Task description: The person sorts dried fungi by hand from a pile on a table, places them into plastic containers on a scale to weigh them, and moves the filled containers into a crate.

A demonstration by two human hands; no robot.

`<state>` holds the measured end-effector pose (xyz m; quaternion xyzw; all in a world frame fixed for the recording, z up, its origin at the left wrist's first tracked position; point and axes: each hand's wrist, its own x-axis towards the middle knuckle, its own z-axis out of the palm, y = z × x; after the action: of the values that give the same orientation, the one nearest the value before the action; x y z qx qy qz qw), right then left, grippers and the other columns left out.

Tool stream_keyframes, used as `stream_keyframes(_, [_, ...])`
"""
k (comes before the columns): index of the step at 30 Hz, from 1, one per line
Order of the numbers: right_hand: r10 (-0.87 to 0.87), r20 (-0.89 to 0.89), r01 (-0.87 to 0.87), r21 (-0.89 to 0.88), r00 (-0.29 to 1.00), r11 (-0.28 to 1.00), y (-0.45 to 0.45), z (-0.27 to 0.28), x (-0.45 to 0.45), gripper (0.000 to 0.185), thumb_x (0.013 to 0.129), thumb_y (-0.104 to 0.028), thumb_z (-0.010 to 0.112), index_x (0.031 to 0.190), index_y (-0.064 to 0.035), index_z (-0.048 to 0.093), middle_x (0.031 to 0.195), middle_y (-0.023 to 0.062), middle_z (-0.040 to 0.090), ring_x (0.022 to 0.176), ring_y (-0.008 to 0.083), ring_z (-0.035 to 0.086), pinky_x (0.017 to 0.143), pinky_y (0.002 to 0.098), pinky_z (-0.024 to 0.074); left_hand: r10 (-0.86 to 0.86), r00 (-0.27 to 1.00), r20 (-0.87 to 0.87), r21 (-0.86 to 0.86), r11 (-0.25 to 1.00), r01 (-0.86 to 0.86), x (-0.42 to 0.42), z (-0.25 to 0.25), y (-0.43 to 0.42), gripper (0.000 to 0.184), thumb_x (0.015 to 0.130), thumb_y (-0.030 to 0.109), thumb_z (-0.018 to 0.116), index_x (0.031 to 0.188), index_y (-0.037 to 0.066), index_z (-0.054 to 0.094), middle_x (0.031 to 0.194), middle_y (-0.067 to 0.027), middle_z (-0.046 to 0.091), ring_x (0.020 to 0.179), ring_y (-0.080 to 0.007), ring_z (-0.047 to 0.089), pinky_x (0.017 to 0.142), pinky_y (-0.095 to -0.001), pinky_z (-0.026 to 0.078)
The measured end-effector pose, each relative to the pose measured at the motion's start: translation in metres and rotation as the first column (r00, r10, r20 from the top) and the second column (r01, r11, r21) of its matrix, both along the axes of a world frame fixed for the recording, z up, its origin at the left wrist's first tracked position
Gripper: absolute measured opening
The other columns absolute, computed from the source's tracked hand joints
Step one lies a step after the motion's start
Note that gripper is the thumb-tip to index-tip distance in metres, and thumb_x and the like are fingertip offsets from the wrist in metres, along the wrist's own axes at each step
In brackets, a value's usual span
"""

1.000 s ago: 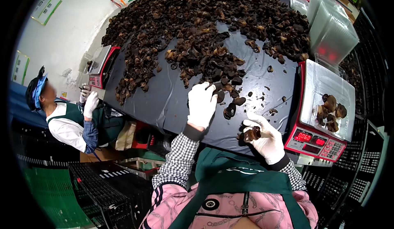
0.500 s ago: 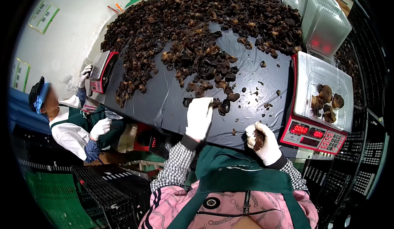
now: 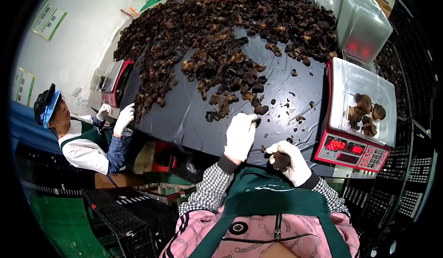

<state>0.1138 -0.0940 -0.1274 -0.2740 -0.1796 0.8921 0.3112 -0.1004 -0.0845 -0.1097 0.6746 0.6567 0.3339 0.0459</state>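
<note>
My left hand (image 3: 240,137), in a white glove, is above the table's near edge with its fingers pinched on a small dark wood ear mushroom (image 3: 257,120). Just to the right, my gloved right hand (image 3: 297,164) is curled palm up around a brown wood ear mushroom (image 3: 281,159). Beyond my hands spreads a big pile of wood ear mushrooms (image 3: 203,45), with small scraps scattered on the dark table cover (image 3: 194,119). Several pieces (image 3: 364,104) lie in a clear plastic tray (image 3: 347,80) on the red scale (image 3: 334,154), whose display reads 0.060.
Stacked clear plastic trays (image 3: 362,24) stand behind the scale. At the left, a co-worker (image 3: 87,142) in white gloves reaches to the table beside another red scale (image 3: 113,84). Black crates (image 3: 124,221) stand at the lower left, with more along the right.
My left hand has moved right and nearer to me, carrying a dark piece off the table. My right hand has shifted slightly left. The co-worker's hand has risen to the table's edge.
</note>
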Motion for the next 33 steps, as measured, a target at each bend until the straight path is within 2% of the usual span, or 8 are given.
stream_keyframes(5, [-0.018,-0.154,0.024,0.037,0.988,0.999,0.005,0.014,-0.007,0.073,0.084,-0.001,0.054,0.155,-0.0022,0.037,0.137,0.0137,0.058,0.097,0.0259,0.072,0.089,0.0338,0.0563,-0.364,0.926,0.099,-0.043,0.928,0.369,0.028,0.052,-0.025,0.026,0.089,0.009,0.070,0.114,0.006,0.070,0.095,-0.0113,0.065,0.087,-0.0297,0.065,0.077,-0.0371,0.054])
stream_keyframes(12, [-0.068,-0.046,0.067,-0.023,0.997,0.998,0.008,0.020,-0.003,0.040,0.092,-0.004,0.059,0.132,-0.0009,0.060,0.114,0.0136,0.068,0.089,0.0219,0.066,0.081,0.0339,0.0554,-0.035,0.978,-0.207,-0.032,0.999,0.029,0.005,-0.005,0.041,0.032,0.090,0.007,0.068,0.121,0.009,0.066,0.094,-0.0126,0.060,0.086,-0.0306,0.061,0.076,-0.0398,0.052])
stream_keyframes(16, [-0.149,-0.053,0.144,-0.086,0.987,0.986,0.008,0.001,0.005,0.021,0.099,-0.022,0.069,0.108,-0.0030,0.064,0.102,0.0112,0.070,0.077,0.0226,0.068,0.066,0.0333,0.0568,-0.250,0.941,0.230,-0.009,0.966,0.258,0.028,0.023,0.010,0.021,0.091,0.008,0.067,0.111,0.006,0.069,0.100,-0.0125,0.066,0.091,-0.0309,0.065,0.076,-0.0372,0.054])
stream_keyframes(20, [-0.042,0.045,0.046,-0.088,0.998,0.995,0.011,0.015,0.002,0.030,0.100,-0.033,0.068,0.108,-0.0044,0.064,0.095,0.0085,0.067,0.071,0.0224,0.068,0.057,0.0301,0.0541,-0.363,0.907,0.216,-0.264,0.872,0.412,0.038,0.056,-0.019,0.028,0.093,0.022,0.070,0.116,0.007,0.071,0.098,-0.0096,0.069,0.083,-0.0264,0.068,0.076,-0.0351,0.055])
stream_keyframes(22, [-0.028,0.075,0.036,-0.109,0.997,0.993,0.012,0.008,0.001,0.027,0.099,-0.028,0.067,0.109,-0.0034,0.063,0.092,0.0089,0.066,0.071,0.0222,0.067,0.054,0.0286,0.0518,-0.383,0.910,0.160,-0.185,0.894,0.409,0.019,0.054,-0.008,0.029,0.092,0.024,0.071,0.116,0.008,0.072,0.099,-0.0076,0.070,0.081,-0.0252,0.067,0.073,-0.0350,0.055])
stream_keyframes(23, [-0.053,0.081,0.062,-0.107,0.995,0.992,0.013,0.009,0.001,0.026,0.098,-0.026,0.067,0.109,-0.0031,0.062,0.091,0.0091,0.065,0.071,0.0222,0.067,0.054,0.0285,0.0514,-0.437,0.852,-0.287,0.059,0.880,0.472,-0.004,0.045,0.009,0.024,0.089,0.020,0.071,0.110,0.009,0.071,0.100,-0.0070,0.070,0.080,-0.0258,0.066,0.070,-0.0347,0.054])
stream_keyframes(27, [-0.141,0.008,0.140,-0.147,0.990,0.979,0.011,0.014,0.003,0.016,0.090,-0.015,0.061,0.101,-0.0023,0.060,0.095,0.0128,0.067,0.074,0.0253,0.066,0.059,0.0330,0.0520,0.199,0.870,-0.451,0.172,0.976,-0.134,-0.061,0.023,0.058,0.038,0.079,0.006,0.072,0.117,0.007,0.068,0.105,-0.0134,0.068,0.099,-0.0319,0.062,0.086,-0.0442,0.049])
stream_keyframes(33, [-0.110,0.040,0.111,-0.007,0.993,0.994,0.012,0.013,0.005,0.023,0.084,-0.007,0.055,0.104,0.0005,0.064,0.098,0.0131,0.067,0.075,0.0223,0.064,0.065,0.0350,0.0526,0.026,0.998,-0.055,0.163,0.986,-0.017,-0.041,0.030,0.040,0.037,0.081,0.007,0.075,0.118,0.005,0.072,0.101,-0.0122,0.071,0.092,-0.0297,0.066,0.086,-0.0392,0.052])
